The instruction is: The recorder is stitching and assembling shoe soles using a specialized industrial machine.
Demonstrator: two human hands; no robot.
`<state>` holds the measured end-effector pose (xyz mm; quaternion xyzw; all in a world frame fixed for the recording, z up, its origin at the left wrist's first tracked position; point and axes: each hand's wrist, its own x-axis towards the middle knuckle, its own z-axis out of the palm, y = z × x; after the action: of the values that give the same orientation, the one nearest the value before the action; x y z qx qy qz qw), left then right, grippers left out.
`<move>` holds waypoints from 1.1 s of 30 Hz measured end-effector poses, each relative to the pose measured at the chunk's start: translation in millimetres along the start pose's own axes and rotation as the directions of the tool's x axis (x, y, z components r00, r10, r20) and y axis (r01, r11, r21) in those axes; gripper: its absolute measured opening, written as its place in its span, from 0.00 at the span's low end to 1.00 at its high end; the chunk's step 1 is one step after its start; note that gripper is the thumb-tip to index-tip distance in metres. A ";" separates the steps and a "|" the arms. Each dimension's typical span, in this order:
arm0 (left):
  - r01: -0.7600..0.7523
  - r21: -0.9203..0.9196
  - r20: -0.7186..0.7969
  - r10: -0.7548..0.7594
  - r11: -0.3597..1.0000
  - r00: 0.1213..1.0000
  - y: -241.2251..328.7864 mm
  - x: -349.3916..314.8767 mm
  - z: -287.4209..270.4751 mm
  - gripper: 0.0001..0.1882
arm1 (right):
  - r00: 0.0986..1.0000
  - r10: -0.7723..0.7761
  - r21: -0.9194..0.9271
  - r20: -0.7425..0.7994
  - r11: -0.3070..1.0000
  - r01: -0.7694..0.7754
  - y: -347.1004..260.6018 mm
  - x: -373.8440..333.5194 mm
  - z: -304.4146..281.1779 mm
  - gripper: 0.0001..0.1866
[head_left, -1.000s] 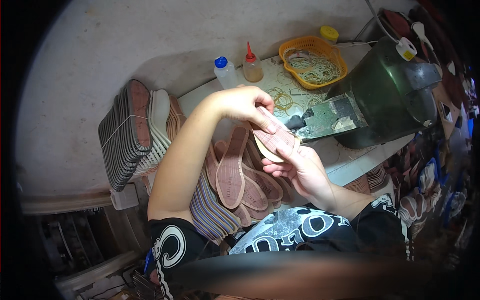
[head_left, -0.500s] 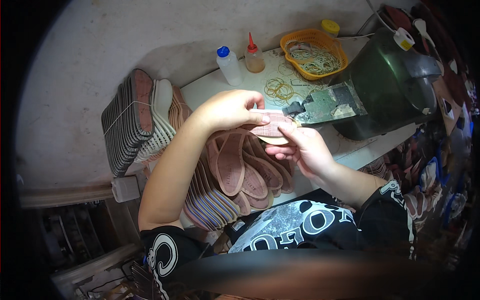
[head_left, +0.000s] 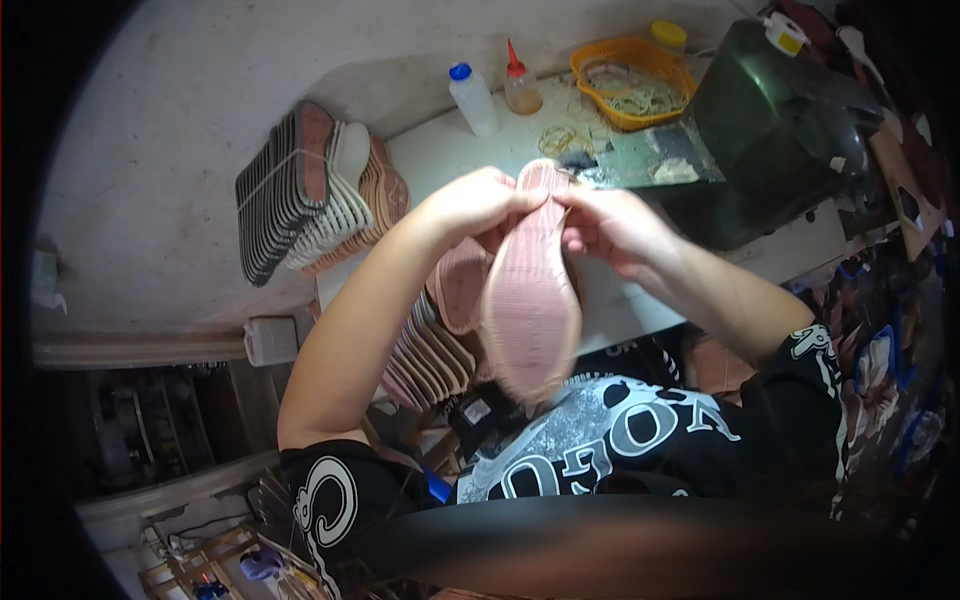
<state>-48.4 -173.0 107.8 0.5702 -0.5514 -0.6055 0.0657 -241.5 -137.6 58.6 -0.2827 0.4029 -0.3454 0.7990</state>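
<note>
A pink shoe insole [head_left: 533, 300] with a pale edge hangs between my two hands, its narrow end up and its wide end toward my body. My left hand [head_left: 482, 205] pinches it on the left near the narrow end. On the other side my right hand [head_left: 622, 228] grips the same part with thumb and fingers. Behind it, partly covered, lie another pink insole [head_left: 460, 290] and a fanned stack of insoles [head_left: 430, 355] by the table's near edge. A green machine [head_left: 790, 130] with a flat plate [head_left: 655, 155] stands just beyond my right hand.
Tied bundles of insoles [head_left: 285, 195] stand at the left against the wall. A blue-capped bottle [head_left: 473, 100], a red-tipped bottle [head_left: 520, 85] and an orange basket [head_left: 630, 85] of rubber bands line the back. Loose bands [head_left: 567, 142] lie before them. A white jug [head_left: 270, 340] is at lower left.
The insole has swung from lying crosswise by the machine's plate to hanging lengthwise toward me. Both hands still hold it and have come away from the plate. My view has shifted a little.
</note>
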 end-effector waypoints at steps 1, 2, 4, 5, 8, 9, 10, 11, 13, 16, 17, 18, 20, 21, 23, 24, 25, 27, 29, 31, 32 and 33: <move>0.029 0.010 -0.020 -0.029 1.000 0.999 2.0 0.6 2.4 0.17 | 1.000 0.005 -0.003 -0.002 1.000 -0.005 -3.3 -2.3 -3.2 0.09; 0.036 -0.009 -0.014 -0.036 0.999 0.999 2.2 -2.7 7.2 0.19 | 0.999 0.029 0.005 0.023 1.000 -0.029 -4.5 -9.2 -5.2 0.10; 0.040 -0.049 -0.011 -0.040 0.998 0.999 4.4 -3.0 8.5 0.20 | 0.989 0.065 -0.012 0.136 0.998 -0.064 -11.7 -13.5 -12.5 0.11; 0.035 -0.085 -0.014 -0.037 0.996 0.999 2.3 -1.2 8.2 0.22 | 0.987 0.100 -0.071 0.127 0.993 -0.091 -17.8 -28.0 -10.0 0.12; 0.039 -0.157 -0.064 -0.049 0.987 0.997 -3.6 0.6 5.2 0.22 | 0.903 0.259 -0.374 0.343 0.920 -0.121 -16.6 -43.6 -39.6 0.14; 0.039 -0.173 -0.076 -0.053 0.984 0.996 -5.1 3.5 2.3 0.22 | 0.881 0.219 -0.311 0.419 0.946 -0.087 -23.7 -57.3 -31.0 0.13; 0.021 -0.144 -0.101 -0.036 0.989 0.994 -3.2 6.6 2.5 0.23 | 0.916 0.138 -0.223 0.377 0.973 -0.055 -17.6 -63.1 -32.3 0.14; 0.020 -0.142 -0.093 -0.034 0.990 0.995 0.3 9.8 1.4 0.23 | 0.943 0.060 -0.136 0.327 0.991 -0.016 -10.7 -64.4 -35.5 0.14; 0.024 -0.092 -0.144 -0.038 0.995 0.989 3.1 11.2 -1.1 0.24 | 0.956 0.026 -0.076 0.293 0.997 -0.004 1.7 -56.2 -42.8 0.15; -0.053 -0.075 -0.242 0.033 0.996 0.970 -4.1 28.3 -10.6 0.24 | 0.970 -0.034 0.039 0.241 0.999 0.025 2.0 -42.6 -30.4 0.15; -0.072 -0.064 -0.316 0.048 0.995 0.948 -2.9 28.1 -11.9 0.24 | 0.970 -0.031 0.039 0.239 0.999 0.022 2.3 -36.2 -26.8 0.15; -0.110 -0.048 -0.346 0.087 0.993 0.934 6.3 23.1 -8.8 0.23 | 0.969 -0.052 0.069 0.243 0.997 0.036 3.7 -27.9 -25.7 0.15; -0.215 -0.095 -0.425 0.156 0.972 0.892 -2.9 28.4 -10.2 0.22 | 0.961 -0.138 0.103 0.241 0.988 0.116 12.0 -13.5 -14.8 0.16; -0.317 -0.133 -0.508 0.210 0.939 0.836 -12.7 31.4 -13.1 0.21 | 0.954 -0.121 0.130 0.273 0.988 0.088 16.8 -8.2 -8.5 0.16; -0.302 -0.173 -0.476 0.189 0.938 0.859 -28.4 20.0 -11.4 0.14 | 0.937 -0.151 0.006 0.315 0.988 0.157 31.2 -14.2 1.4 0.16; -0.446 -0.403 -0.512 0.208 0.799 0.834 -25.1 10.4 5.1 0.13 | 0.924 -0.107 0.008 0.367 0.994 0.112 35.8 -20.9 5.1 0.16; -0.555 -0.588 -0.555 0.206 0.589 0.806 -23.7 -6.8 23.0 0.13 | 0.903 -0.060 0.009 0.426 0.998 0.062 40.4 -30.0 11.2 0.17; -0.494 -0.761 -0.384 0.322 0.420 0.865 -52.6 -27.8 35.6 0.18 | 0.897 0.004 -0.029 0.443 1.000 0.009 43.3 -40.5 16.4 0.17; -0.526 -0.809 -0.383 0.443 0.264 0.811 -66.2 -39.9 55.9 0.24 | 0.894 0.016 -0.155 0.447 0.986 0.060 44.6 -45.0 20.1 0.16; -0.584 -0.770 -0.447 0.435 0.257 0.782 -71.1 -46.7 66.3 0.25 | 0.910 -0.029 -0.288 0.414 0.944 0.161 45.9 -48.1 16.9 0.15; -0.588 -0.769 -0.455 0.432 0.250 0.779 -71.8 -50.1 71.1 0.25 | 0.920 -0.096 -0.413 0.381 0.872 0.262 45.6 -49.0 17.0 0.14; -0.628 -0.709 -0.508 0.387 0.320 0.770 -73.0 -55.2 76.4 0.26 | 0.918 -0.086 -0.421 0.388 0.869 0.260 44.6 -49.5 20.1 0.14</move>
<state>-47.7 -60.7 68.0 0.3260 -0.3181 -0.6654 0.5915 -231.8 -68.7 58.6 -0.5589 0.2946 -0.2532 0.7327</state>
